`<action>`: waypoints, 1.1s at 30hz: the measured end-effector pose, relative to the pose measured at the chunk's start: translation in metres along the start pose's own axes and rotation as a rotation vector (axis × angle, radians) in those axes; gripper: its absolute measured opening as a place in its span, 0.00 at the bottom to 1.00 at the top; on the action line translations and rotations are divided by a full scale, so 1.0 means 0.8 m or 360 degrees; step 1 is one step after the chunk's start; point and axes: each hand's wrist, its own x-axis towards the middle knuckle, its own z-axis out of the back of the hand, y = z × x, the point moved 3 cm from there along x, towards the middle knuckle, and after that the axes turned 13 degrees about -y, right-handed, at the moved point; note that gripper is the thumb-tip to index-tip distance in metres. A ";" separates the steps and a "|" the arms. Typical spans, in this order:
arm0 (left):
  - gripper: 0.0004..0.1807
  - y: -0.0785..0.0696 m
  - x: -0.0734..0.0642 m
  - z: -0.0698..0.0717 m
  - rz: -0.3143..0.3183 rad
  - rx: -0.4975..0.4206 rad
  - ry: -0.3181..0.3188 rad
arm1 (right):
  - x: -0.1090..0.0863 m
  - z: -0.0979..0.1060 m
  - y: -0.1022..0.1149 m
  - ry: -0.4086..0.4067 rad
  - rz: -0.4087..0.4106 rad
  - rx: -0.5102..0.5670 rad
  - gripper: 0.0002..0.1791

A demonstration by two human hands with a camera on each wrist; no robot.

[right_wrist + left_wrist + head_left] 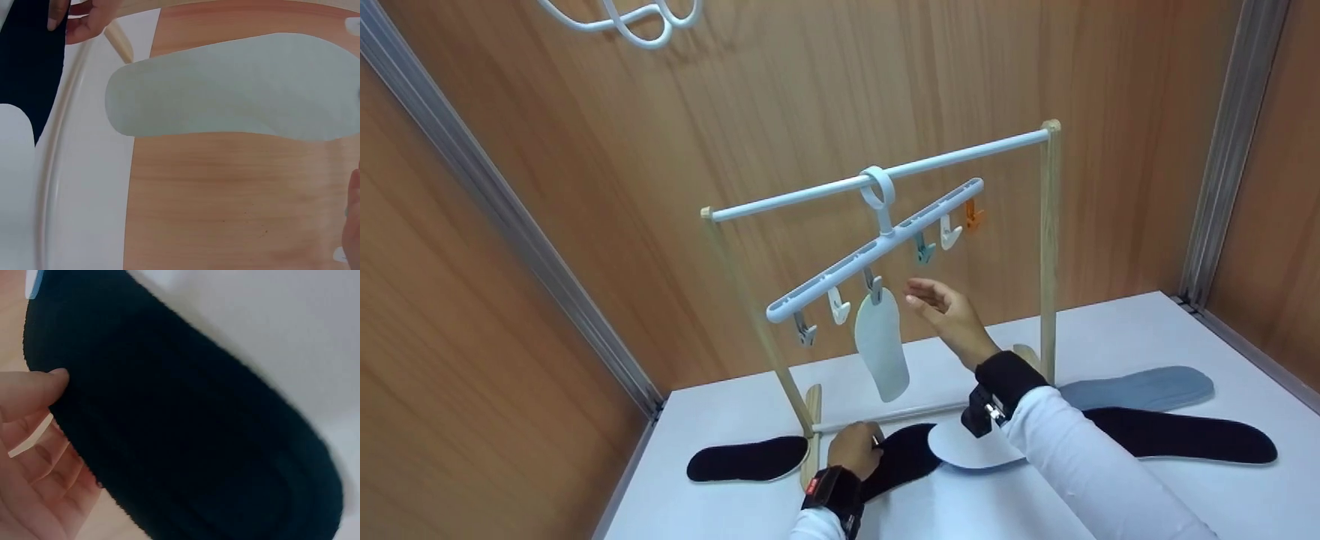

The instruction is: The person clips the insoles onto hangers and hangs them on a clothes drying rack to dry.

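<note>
A pale green insole [881, 349] hangs from a grey clip [873, 289] on a white clip hanger [840, 271]. My right hand [949, 315], its fingers loosely bent with nothing between them, is raised just right of that insole's top end. Low at the front, my left hand [851, 450] pinches the edge of a black insole [907, 456]. In the left wrist view the thumb [48, 387] lies on the black face and the other fingers go behind it. The right wrist view shows the pale green insole [236, 87] in full length.
The hanger hooks over the white rod of a wooden-post rack [1050, 262]. More clips, one orange [973, 215], dangle from it. On the white table lie a black insole [746, 459] at left, and a white [971, 448], a grey-blue [1144, 388] and another black insole [1192, 436] rightward.
</note>
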 end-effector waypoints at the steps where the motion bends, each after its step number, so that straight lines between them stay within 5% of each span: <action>1: 0.06 0.002 0.001 0.003 -0.0025 -0.0020 0.0028 | -0.002 -0.002 0.002 -0.0022 -0.0002 -0.0002 0.27; 8: 0.05 0.004 0.001 0.017 -0.0072 -0.0006 0.0127 | -0.006 -0.011 0.003 -0.0044 -0.0009 -0.0025 0.25; 23: 0.07 0.016 -0.009 0.037 -0.0124 0.0091 0.0060 | -0.011 -0.025 0.006 -0.0019 -0.0026 0.0042 0.25; 33: 0.09 0.029 -0.022 0.051 -0.0138 0.0018 -0.0043 | -0.022 -0.055 0.019 0.0059 0.0107 0.0111 0.21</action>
